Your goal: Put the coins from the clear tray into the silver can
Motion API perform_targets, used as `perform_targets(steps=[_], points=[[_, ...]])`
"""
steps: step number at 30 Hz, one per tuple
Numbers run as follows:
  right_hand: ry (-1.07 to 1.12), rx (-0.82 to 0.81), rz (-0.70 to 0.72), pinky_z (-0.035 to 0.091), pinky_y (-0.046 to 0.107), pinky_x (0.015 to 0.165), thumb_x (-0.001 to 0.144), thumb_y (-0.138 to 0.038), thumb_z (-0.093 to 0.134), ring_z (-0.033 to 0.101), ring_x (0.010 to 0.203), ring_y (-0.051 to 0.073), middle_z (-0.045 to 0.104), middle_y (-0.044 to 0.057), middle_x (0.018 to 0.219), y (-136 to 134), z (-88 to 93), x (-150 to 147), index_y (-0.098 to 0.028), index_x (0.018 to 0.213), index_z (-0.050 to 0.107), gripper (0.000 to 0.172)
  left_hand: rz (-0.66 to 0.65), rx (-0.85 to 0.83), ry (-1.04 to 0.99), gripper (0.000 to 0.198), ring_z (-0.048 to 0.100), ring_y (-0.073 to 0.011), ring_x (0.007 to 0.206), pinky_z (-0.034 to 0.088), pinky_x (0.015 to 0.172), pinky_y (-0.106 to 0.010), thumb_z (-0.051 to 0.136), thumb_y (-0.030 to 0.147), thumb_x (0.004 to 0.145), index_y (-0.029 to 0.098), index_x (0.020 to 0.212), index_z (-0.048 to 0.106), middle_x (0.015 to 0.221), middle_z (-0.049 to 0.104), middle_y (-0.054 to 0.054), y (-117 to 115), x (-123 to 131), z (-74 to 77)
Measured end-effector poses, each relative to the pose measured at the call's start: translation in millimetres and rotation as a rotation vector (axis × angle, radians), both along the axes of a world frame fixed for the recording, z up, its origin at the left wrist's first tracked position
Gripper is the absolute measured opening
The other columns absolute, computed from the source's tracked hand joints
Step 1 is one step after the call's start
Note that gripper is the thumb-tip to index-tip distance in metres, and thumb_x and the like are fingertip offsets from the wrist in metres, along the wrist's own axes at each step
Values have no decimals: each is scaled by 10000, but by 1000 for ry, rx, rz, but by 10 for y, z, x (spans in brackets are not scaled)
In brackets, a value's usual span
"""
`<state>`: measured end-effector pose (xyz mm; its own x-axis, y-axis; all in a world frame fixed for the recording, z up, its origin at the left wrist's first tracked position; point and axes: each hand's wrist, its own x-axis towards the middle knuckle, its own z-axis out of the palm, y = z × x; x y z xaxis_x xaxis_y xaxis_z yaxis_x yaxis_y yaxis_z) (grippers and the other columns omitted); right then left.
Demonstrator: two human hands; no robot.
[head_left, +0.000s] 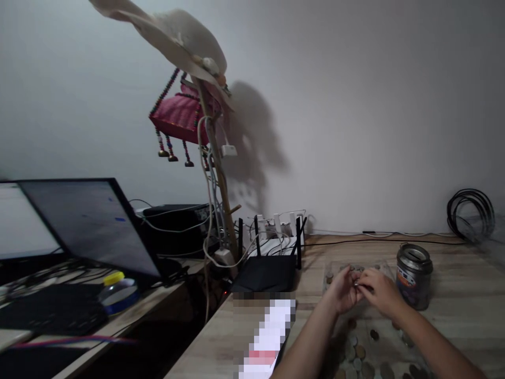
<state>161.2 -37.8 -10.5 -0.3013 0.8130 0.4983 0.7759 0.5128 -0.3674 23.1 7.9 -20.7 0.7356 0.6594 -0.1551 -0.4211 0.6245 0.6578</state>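
Observation:
My left hand (342, 291) and my right hand (379, 292) meet over a wooden table (465, 310), fingers pinched together around a small stack of coins (358, 285). Both hands hover above a clear plastic tray (330, 273) that lies flat on the table. Several loose coins (357, 351) are scattered on the wood below my wrists, toward the near edge. A metal tin with a slotted lid (414, 275) stands upright just right of my right hand, close to it but apart.
A black router with antennas (265, 271) sits left of the tray. Behind it a wooden pole (221, 189) carries cables, a pink bag and a hat. A laptop (89, 223) and a yellow-capped jar (118, 292) are on a lower desk left. Coiled black cable (470, 213) lies far right.

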Motion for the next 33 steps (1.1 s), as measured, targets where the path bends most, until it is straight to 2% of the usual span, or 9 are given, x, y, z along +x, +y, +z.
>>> perform_targets(steps=[3,6,9,12,15,18,25,30,33], points=[[115,205,-138,411,282,726,798,-256,411,546,812,167,632,57,830,28,112,239,-205,821,650,245,31,-10,78,183,613,-146,692,445,709,-236,452,179,768,60,803,586,709,634,-105,-24,3,31],[204,395,-431,408,283,682,792,-326,422,557,756,173,646,70,821,33,237,621,-189,862,654,278,164,11,165,273,625,-150,776,456,729,-210,435,-2,667,40,908,557,812,645,-122,-18,6,53],[151,399,-753,368,274,572,761,-355,434,543,677,180,638,67,761,-3,316,965,-212,874,667,296,292,12,197,372,629,-133,757,470,694,-190,404,-64,625,51,956,530,813,647,-109,-3,9,56],[110,288,-878,325,261,518,715,-354,467,528,660,179,625,61,746,-45,337,1133,-249,800,683,254,287,7,211,332,631,-143,754,481,673,-197,439,-27,649,58,955,535,816,647,-114,-8,11,55],[130,221,-911,319,257,503,679,-363,491,520,648,176,619,58,746,-57,329,1155,-258,759,683,233,240,9,218,207,630,-156,744,482,648,-205,495,101,699,68,892,562,813,646,-119,-24,11,61],[129,250,-891,341,261,529,680,-362,480,528,680,183,623,59,742,-47,321,1143,-246,756,682,246,215,-7,229,166,628,-157,713,473,621,-211,487,171,722,90,848,560,780,642,-102,-29,10,72],[129,313,-751,387,293,675,698,-326,458,540,774,200,671,34,798,14,293,1194,-220,742,677,247,213,-10,209,162,619,-154,691,454,650,-231,457,196,737,95,824,549,748,626,-99,-33,3,79],[141,261,-789,372,295,622,698,-324,457,544,752,208,667,35,758,63,280,1239,-232,745,684,249,222,-5,228,148,614,-156,702,442,668,-237,482,181,726,96,828,548,761,627,-95,-25,6,68],[94,359,-792,362,320,668,716,-336,459,536,805,222,667,46,828,33,311,1168,-225,820,679,268,215,-1,222,159,615,-160,708,437,678,-241,466,201,741,93,821,552,762,629,-98,-20,0,77]])
